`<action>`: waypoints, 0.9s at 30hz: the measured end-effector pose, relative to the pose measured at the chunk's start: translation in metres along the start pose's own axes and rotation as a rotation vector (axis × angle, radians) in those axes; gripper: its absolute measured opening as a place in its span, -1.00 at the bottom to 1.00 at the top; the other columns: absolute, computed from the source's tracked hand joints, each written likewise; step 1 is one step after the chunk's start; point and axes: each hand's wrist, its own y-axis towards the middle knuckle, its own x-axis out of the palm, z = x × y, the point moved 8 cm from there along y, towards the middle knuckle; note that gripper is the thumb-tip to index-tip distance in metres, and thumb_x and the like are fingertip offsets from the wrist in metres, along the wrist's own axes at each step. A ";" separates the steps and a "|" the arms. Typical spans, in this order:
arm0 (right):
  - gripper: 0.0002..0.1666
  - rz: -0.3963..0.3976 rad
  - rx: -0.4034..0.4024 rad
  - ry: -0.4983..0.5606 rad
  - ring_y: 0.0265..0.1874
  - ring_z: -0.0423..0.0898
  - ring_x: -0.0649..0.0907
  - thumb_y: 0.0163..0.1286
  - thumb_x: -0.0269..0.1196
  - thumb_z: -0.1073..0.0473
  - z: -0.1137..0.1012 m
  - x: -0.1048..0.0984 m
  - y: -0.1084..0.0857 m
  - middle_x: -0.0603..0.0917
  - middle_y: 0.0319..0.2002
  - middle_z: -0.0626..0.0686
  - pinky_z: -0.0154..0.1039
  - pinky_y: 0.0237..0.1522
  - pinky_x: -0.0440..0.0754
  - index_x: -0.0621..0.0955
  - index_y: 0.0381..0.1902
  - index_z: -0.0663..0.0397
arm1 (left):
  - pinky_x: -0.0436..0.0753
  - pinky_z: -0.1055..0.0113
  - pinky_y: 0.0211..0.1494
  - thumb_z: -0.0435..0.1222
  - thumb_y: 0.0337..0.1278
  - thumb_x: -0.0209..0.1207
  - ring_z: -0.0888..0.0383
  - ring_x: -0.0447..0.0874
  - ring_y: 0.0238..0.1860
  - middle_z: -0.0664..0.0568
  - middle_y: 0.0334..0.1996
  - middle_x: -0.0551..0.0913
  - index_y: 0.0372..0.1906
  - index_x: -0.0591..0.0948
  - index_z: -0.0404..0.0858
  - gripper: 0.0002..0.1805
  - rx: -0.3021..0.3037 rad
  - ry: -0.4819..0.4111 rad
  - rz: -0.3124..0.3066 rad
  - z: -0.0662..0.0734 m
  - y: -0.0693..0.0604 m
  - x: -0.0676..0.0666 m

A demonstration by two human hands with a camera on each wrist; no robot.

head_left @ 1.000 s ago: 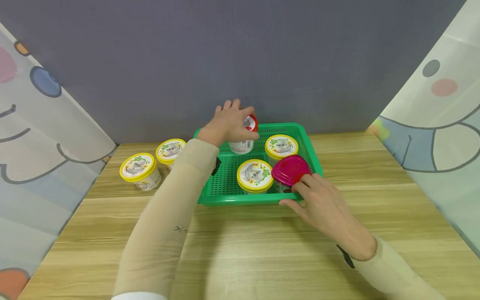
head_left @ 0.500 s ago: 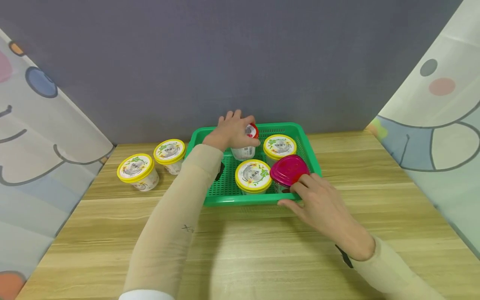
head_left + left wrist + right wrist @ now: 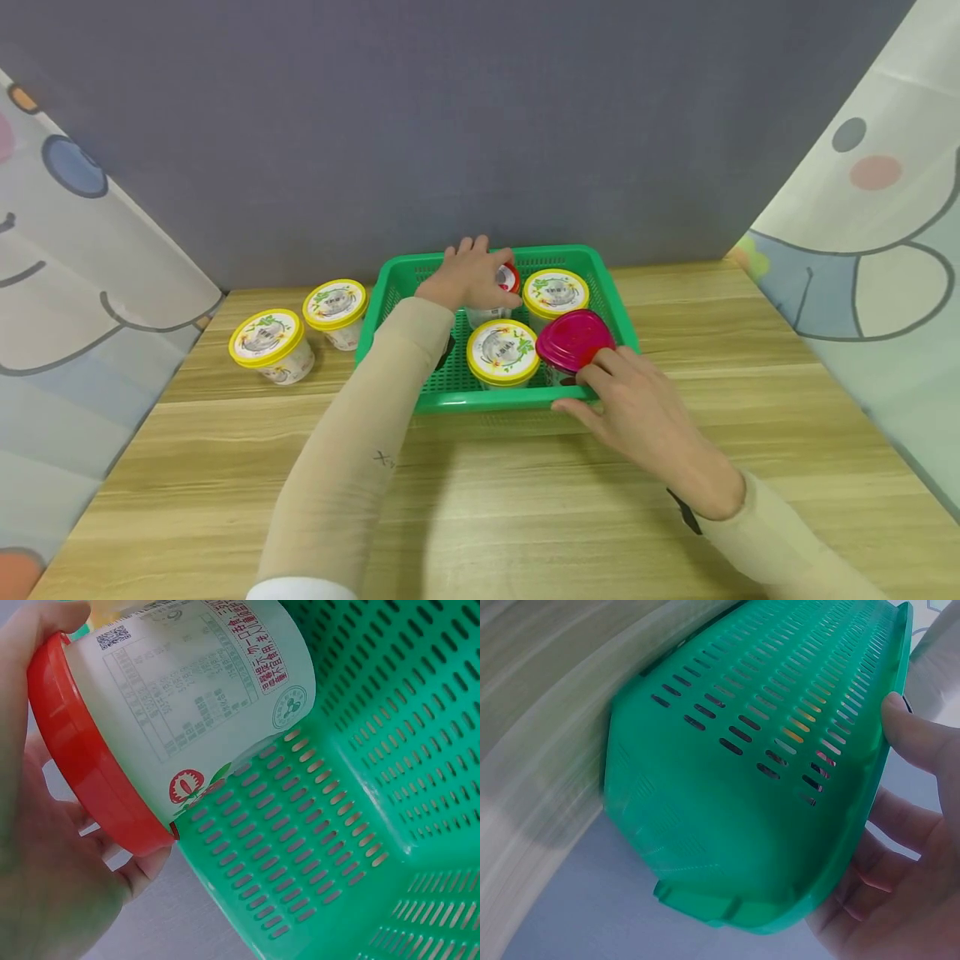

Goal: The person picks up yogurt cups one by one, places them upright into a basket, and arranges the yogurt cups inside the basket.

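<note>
My left hand [image 3: 471,279] reaches into the back of a green plastic basket [image 3: 468,402] and grips a white paper tub [image 3: 187,697] by its red lid [image 3: 97,757]. In the left wrist view, the tub's base is close to the slotted basket floor; whether it touches cannot be told. My right hand [image 3: 648,412] grips the basket's front rim near the right corner, with the thumb outside and the fingers over the rim. Beside those fingers stands a container with a magenta lid [image 3: 574,340]. Two yellow-lidded tubs, one nearer [image 3: 502,352] and one farther back [image 3: 556,292], also sit in the basket.
Two more yellow-lidded tubs, one farther left [image 3: 270,346] and one nearer the basket [image 3: 337,308], stand on the wooden table [image 3: 525,517]. A grey wall panel [image 3: 480,125] rises right behind the basket. Cartoon-printed sheets [image 3: 870,250] flank both sides.
My left hand has lowered the red-lidded tub deeper into the back of the basket and slightly toward me. My right hand stays on the rim. The view has shifted slightly.
</note>
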 end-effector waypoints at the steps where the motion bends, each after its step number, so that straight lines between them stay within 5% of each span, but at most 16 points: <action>1: -0.30 0.002 0.000 0.000 -0.49 -0.08 0.44 0.39 0.18 -0.43 0.000 0.000 0.000 0.51 -0.46 -0.03 -0.23 -0.44 0.43 0.63 -0.49 0.10 | 0.26 0.00 0.18 0.26 0.17 0.17 -0.04 0.16 0.13 -0.08 0.16 0.30 0.44 0.37 0.09 -0.24 -0.001 0.002 -0.004 0.000 0.000 0.002; 4: -0.12 0.008 0.003 -0.003 -0.49 -0.08 0.43 0.45 -0.15 -0.52 -0.001 0.000 0.000 0.51 -0.46 -0.02 -0.23 -0.45 0.42 0.63 -0.50 0.12 | 0.26 -0.02 0.21 0.25 0.18 0.18 -0.05 0.17 0.13 -0.09 0.17 0.30 0.41 0.38 0.09 -0.27 0.001 0.000 -0.011 0.000 0.000 0.006; 7: -0.09 0.011 0.008 -0.009 -0.50 -0.07 0.42 0.45 -0.20 -0.52 -0.001 0.000 0.000 0.51 -0.47 -0.02 -0.23 -0.46 0.42 0.63 -0.50 0.12 | 0.26 -0.02 0.21 0.25 0.19 0.19 -0.06 0.17 0.12 -0.09 0.16 0.29 0.37 0.39 0.08 -0.30 0.004 0.003 -0.016 -0.001 0.000 0.010; 10: -0.25 0.005 0.008 -0.008 -0.49 -0.07 0.43 0.40 0.12 -0.46 -0.001 0.001 0.000 0.51 -0.46 -0.02 -0.23 -0.45 0.43 0.63 -0.50 0.13 | 0.26 -0.02 0.20 0.26 0.19 0.20 -0.06 0.17 0.11 -0.09 0.15 0.29 0.37 0.39 0.09 -0.29 0.008 0.009 -0.024 -0.001 0.001 0.013; 14: -0.48 -0.003 0.010 -0.011 -0.48 -0.08 0.44 0.10 0.49 -0.23 -0.001 0.002 0.000 0.52 -0.45 -0.02 -0.23 -0.44 0.44 0.64 -0.49 0.12 | 0.24 -0.07 0.24 0.26 0.19 0.19 -0.08 0.18 0.13 -0.12 0.17 0.29 0.40 0.38 0.09 -0.27 0.016 0.028 -0.042 0.001 0.002 0.018; 27: -0.49 -0.006 0.018 -0.020 -0.48 -0.07 0.45 0.02 0.54 -0.19 -0.001 0.002 -0.001 0.51 -0.45 -0.02 -0.22 -0.45 0.45 0.63 -0.49 0.11 | 0.20 -0.15 0.38 0.26 0.19 0.21 -0.14 0.16 0.27 -0.16 0.29 0.25 0.45 0.32 0.08 -0.22 0.006 0.024 -0.053 0.005 0.005 0.024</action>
